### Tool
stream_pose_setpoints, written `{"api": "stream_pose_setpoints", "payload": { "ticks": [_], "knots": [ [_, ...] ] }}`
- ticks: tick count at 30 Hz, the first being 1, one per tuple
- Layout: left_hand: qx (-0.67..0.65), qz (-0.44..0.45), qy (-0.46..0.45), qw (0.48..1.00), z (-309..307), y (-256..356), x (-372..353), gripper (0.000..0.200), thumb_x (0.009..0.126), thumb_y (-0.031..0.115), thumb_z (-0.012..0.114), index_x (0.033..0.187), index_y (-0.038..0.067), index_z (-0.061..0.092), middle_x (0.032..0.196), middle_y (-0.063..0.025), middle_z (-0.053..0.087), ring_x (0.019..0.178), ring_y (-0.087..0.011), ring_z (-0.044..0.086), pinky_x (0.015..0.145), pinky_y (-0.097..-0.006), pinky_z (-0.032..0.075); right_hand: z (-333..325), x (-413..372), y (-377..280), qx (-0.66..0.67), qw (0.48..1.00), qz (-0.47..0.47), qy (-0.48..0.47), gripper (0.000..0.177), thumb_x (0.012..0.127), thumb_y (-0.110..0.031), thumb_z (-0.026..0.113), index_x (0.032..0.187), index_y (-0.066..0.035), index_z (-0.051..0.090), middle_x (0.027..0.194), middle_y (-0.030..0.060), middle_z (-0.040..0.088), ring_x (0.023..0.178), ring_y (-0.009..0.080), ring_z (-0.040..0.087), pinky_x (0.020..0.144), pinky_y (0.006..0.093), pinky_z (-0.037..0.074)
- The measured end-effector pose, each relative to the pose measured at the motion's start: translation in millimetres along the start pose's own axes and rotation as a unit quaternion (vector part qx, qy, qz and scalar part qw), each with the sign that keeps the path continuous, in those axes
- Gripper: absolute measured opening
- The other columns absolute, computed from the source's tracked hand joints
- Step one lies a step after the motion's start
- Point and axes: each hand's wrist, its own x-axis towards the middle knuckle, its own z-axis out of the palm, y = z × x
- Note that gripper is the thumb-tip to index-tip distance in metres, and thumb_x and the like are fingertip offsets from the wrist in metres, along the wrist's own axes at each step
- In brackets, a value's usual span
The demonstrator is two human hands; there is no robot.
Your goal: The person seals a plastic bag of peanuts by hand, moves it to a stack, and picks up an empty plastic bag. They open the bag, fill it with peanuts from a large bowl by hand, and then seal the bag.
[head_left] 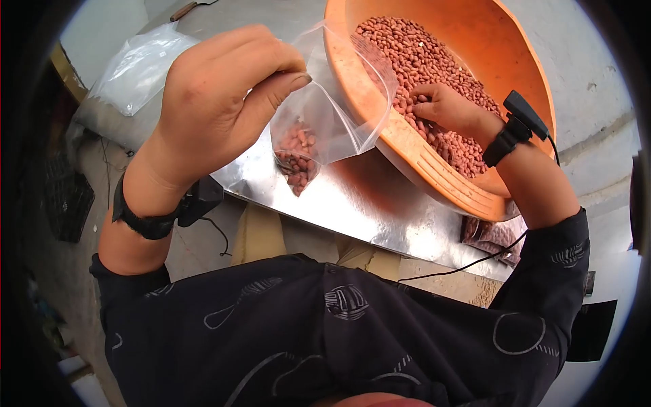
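My left hand pinches the upper edge of a clear plastic bag, which hangs open over the metal table. Reddish-brown peanuts lie in the bag's lower corner. To the right, my right hand is in the large orange basin, its fingers curled among the peanuts heaped there. The fingertips are partly hidden, so what they hold is hard to make out. The bag's right side overlaps the basin's near left rim.
A stack of clear plastic bags lies at the table's back left. Behind it is a tool with a wooden handle. A filled bag sits below the basin at the right. A black cable runs near my right arm.
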Motion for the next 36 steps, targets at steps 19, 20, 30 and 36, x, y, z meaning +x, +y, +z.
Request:
{"api": "stream_pose_setpoints", "payload": {
  "ticks": [19, 20, 30, 36],
  "knots": [
    [0.029, 0.012, 0.034, 0.999, 6, -2, 5, 0.007, 0.081, 0.002, 0.068, 0.086, 0.000, 0.063, 0.073, -0.0103, 0.057, 0.062, -0.0240, 0.054, 0.056, -0.0315, 0.042, 8, -42, -198, -0.102, 0.958, -0.249, -0.099, 0.013, 0.092, -0.015, 0.059, 0.086, -0.004, 0.061, 0.067, -0.0004, 0.053, 0.060, 0.0086, 0.051, 0.053, 0.0239, 0.042],
    [0.030, 0.013, 0.035, 0.999, 5, -2, 5, 0.007, 0.081, 0.003, 0.068, 0.086, 0.000, 0.063, 0.073, -0.0104, 0.057, 0.062, -0.0244, 0.054, 0.057, -0.0319, 0.042, 13, -34, -197, -0.160, 0.947, -0.262, -0.095, 0.012, 0.091, -0.015, 0.060, 0.087, -0.004, 0.061, 0.068, 0.0009, 0.055, 0.062, 0.0102, 0.052, 0.056, 0.0250, 0.043],
    [0.034, -0.002, 0.013, 0.999, -4, 7, 3, 0.007, 0.082, 0.003, 0.068, 0.086, 0.001, 0.062, 0.073, -0.0097, 0.058, 0.063, -0.0239, 0.055, 0.057, -0.0314, 0.044, 35, -32, -216, -0.365, 0.903, -0.224, -0.037, 0.030, 0.083, -0.013, 0.065, 0.109, 0.000, 0.066, 0.095, 0.0195, 0.069, 0.086, 0.0258, 0.067, 0.076, 0.0354, 0.053],
    [0.022, -0.020, 0.002, 1.000, -3, 9, 2, 0.007, 0.081, 0.001, 0.068, 0.085, 0.000, 0.062, 0.073, -0.0081, 0.058, 0.062, -0.0204, 0.054, 0.056, -0.0289, 0.043, 23, -48, -210, -0.194, 0.953, -0.225, -0.059, 0.031, 0.088, -0.014, 0.066, 0.115, 0.001, 0.064, 0.096, 0.0138, 0.069, 0.082, 0.0185, 0.067, 0.069, 0.0287, 0.056]
  ]
}}
